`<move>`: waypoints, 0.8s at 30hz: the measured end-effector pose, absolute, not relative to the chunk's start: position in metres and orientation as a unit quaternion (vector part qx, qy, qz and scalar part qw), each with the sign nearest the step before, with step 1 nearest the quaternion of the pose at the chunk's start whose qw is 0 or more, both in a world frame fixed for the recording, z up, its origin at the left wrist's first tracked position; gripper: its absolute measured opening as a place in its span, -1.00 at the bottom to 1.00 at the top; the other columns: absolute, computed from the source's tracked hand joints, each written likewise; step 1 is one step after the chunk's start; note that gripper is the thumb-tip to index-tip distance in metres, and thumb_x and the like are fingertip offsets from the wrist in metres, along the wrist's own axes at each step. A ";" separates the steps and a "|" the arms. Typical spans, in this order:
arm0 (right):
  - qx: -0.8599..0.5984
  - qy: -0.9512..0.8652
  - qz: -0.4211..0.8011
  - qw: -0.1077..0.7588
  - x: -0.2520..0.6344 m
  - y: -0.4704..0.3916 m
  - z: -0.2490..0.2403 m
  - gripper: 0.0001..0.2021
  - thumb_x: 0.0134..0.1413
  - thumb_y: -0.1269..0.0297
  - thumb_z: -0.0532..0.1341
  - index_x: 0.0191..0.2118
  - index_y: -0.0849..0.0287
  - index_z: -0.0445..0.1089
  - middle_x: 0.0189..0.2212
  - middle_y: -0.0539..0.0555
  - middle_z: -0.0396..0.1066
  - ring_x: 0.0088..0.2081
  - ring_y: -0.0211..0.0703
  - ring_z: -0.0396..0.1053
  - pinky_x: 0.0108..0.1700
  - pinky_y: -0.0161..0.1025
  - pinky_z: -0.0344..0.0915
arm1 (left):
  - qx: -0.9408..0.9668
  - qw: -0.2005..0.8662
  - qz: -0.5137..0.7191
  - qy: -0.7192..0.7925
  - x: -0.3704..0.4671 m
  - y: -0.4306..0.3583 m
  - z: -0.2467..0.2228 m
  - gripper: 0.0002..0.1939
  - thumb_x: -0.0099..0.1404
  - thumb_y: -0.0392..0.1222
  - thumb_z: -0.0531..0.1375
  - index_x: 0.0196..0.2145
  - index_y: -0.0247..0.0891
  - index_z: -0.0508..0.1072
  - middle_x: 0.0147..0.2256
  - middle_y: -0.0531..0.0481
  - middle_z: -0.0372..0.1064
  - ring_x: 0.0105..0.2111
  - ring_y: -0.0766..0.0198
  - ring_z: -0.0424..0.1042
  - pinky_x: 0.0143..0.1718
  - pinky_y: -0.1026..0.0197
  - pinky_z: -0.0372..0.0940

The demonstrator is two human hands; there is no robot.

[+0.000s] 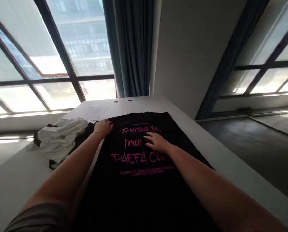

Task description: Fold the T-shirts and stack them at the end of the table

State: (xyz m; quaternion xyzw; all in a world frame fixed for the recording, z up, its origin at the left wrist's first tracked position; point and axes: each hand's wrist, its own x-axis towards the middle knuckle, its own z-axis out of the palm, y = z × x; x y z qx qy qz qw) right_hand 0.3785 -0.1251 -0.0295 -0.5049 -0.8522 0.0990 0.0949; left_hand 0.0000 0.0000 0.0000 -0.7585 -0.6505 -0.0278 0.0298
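Note:
A black T-shirt (134, 199) with pink lettering lies spread out on the white table (230, 164), its neckline toward the far end. On the shirt's upper left edge, near the shoulder, rests my left hand (103, 127), palm down with the fingers laid over the fabric. My right hand (157, 141) is over the printed words at the chest, fingers spread and nothing held in them. It covers part of the lettering. Whether the right palm presses on the cloth, I cannot tell.
Left of the shirt is a crumpled heap of white and black clothes (64, 137). A pale sheet (94, 112) lies on the table's far left part, and two small dark round spots (130, 100) show near the far edge. Beyond stand windows, a blue curtain (134, 48) and a pillar (189, 48).

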 end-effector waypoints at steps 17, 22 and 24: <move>-0.515 -0.839 0.136 0.105 0.377 -0.131 -0.019 -0.39 0.33 -0.01 0.19 0.40 0.09 0.27 0.45 0.23 0.05 0.47 0.19 -0.05 0.47 0.14 -0.16 | -0.650 -0.089 0.018 -0.754 0.056 0.124 -0.027 -0.22 0.40 0.37 -0.20 0.49 0.15 -0.07 0.52 -0.03 -0.34 0.43 -0.58 -0.33 0.13 -0.72 -0.03; -0.517 -0.836 0.140 0.116 0.376 -0.131 -0.019 -0.41 0.32 0.00 0.20 0.38 0.10 0.29 0.45 0.23 0.07 0.46 0.18 -0.03 0.47 0.16 -0.16 | -0.699 -0.020 -0.020 -0.715 0.099 0.132 -0.038 -0.20 0.46 0.26 -0.22 0.48 -0.20 0.05 0.49 -0.25 -0.20 0.47 -0.33 -0.36 0.32 -0.56 -0.30; -0.516 -0.837 0.139 0.120 0.376 -0.130 -0.019 -0.41 0.32 0.01 0.21 0.37 0.10 0.30 0.44 0.23 0.08 0.46 0.18 -0.02 0.47 0.16 -0.15 | -0.723 -0.026 -0.028 -0.690 0.117 0.134 -0.047 -0.18 0.46 0.30 -0.26 0.50 -0.17 0.00 0.50 -0.20 -0.22 0.48 -0.22 -0.30 0.38 -0.43 -0.27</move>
